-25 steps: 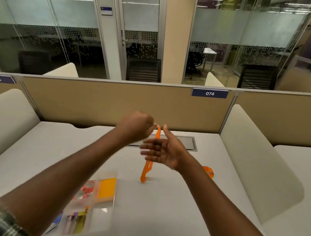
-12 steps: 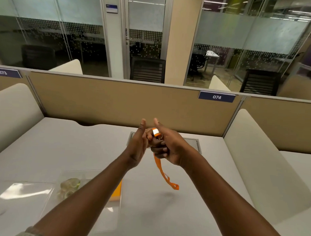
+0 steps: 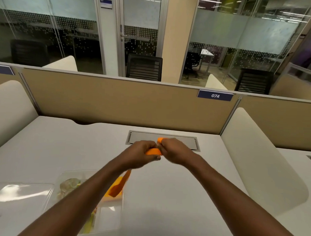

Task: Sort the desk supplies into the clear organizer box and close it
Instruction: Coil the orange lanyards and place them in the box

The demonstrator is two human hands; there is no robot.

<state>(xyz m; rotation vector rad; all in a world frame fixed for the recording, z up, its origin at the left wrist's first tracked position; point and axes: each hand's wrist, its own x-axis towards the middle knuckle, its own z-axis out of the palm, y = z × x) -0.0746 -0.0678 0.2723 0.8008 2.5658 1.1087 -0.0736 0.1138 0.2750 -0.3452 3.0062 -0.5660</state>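
Observation:
An orange strap is held in the air over the middle of the white desk. My left hand grips one part of it and my right hand grips another, the two hands close together. A loose end of the strap hangs down under my left forearm, above the clear organizer box. The box sits open at the lower left, with an orange pad, a roll of clear tape and other blurred supplies inside. My left forearm hides much of the box.
The box's clear lid lies flat to the left of the box. A grey cable hatch is set into the desk behind my hands. A tan partition and cream side dividers wall in the desk.
My hands have come down and closer together on the strap. The hanging end has swung from the right to the left, over the box.

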